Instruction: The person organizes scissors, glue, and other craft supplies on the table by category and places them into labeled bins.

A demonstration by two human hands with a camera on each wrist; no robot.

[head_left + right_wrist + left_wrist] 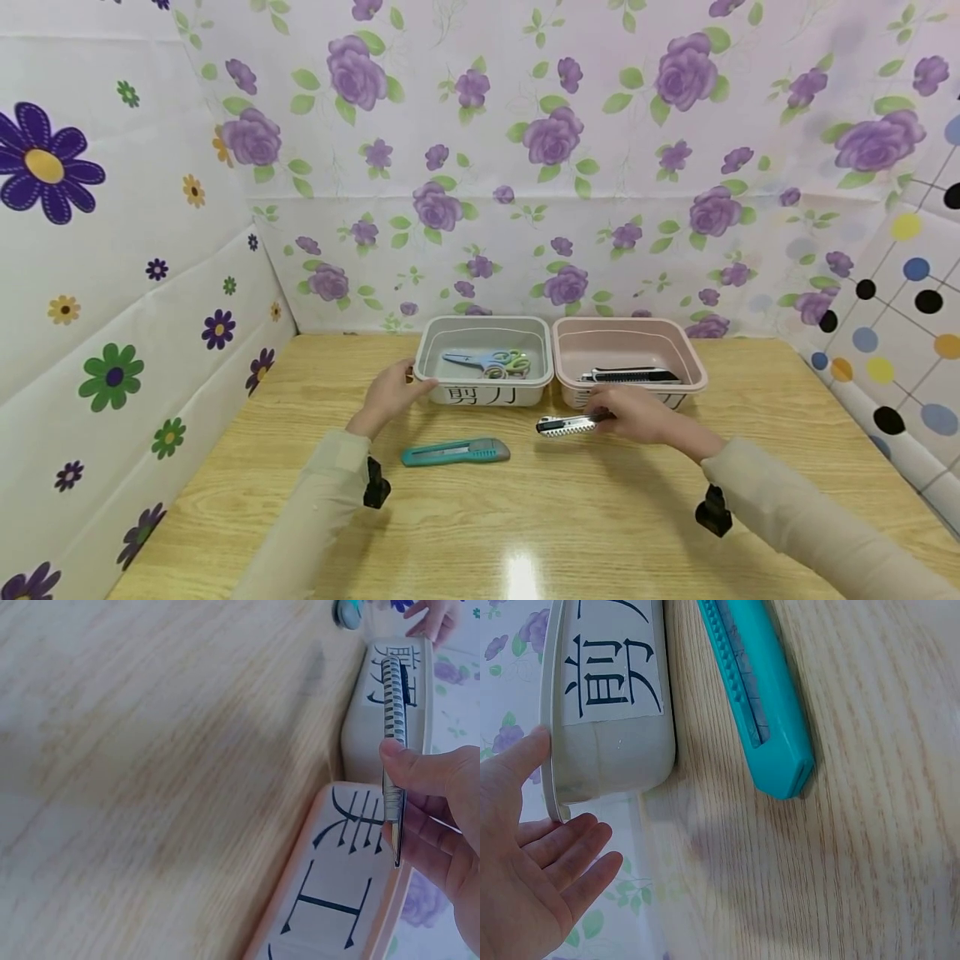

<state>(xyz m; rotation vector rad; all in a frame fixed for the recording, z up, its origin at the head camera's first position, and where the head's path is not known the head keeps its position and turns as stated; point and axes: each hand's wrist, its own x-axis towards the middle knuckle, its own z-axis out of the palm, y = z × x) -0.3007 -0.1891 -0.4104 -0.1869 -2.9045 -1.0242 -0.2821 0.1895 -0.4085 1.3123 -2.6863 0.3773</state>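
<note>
My right hand (pixel 630 412) pinches a silver utility knife (pixel 566 426) with a ridged edge, held in front of the pink bin (pixel 701 379). The right wrist view shows thumb and fingers on either side of this knife (pixel 394 712). At the grey bin's left corner, my left hand (pixel 392 398) holds the rim, thumb along the front; the grey bin (pixel 615 761) bears a label with black characters. Scissors (pixel 491 364) with blue and green handles lie inside the grey bin. A black utility knife (pixel 633 375) lies in the pink bin.
On the wooden table (pixel 465 533), a teal utility knife (pixel 455 452) lies in front of the grey bin. The two bins stand side by side near the flowered back wall (pixel 495 250). Patterned sheets also rise at the left and right.
</note>
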